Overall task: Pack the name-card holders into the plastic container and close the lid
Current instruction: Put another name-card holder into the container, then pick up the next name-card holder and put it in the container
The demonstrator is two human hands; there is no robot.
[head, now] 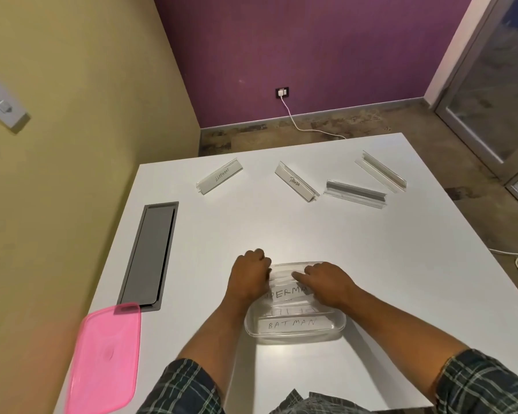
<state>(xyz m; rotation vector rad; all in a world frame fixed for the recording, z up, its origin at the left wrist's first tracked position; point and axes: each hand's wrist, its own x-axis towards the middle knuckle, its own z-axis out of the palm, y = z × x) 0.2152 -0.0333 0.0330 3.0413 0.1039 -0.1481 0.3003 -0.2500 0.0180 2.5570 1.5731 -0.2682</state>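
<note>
A clear plastic container (pixel 295 336) sits on the white table near me. Inside lie holders marked BATMAN (pixel 292 324) and SUPERMAN (pixel 287 292), with a clear one (pixel 281 276) at the far side. My left hand (pixel 248 276) grips the container's far left corner and that holder's end. My right hand (pixel 326 282) rests over the right part, index finger pressing on the clear holder. Further off lie the ELEPHANT holder (pixel 219 175), the PANDA holder (pixel 296 182) and two clear holders (pixel 355 193) (pixel 380 170). The pink lid (pixel 105 358) lies at the near left.
A grey cable hatch (pixel 150 253) is set into the table on the left. The table's far edge (pixel 266 149) is beyond the loose holders. A white cable (pixel 299 121) runs across the floor from a wall socket.
</note>
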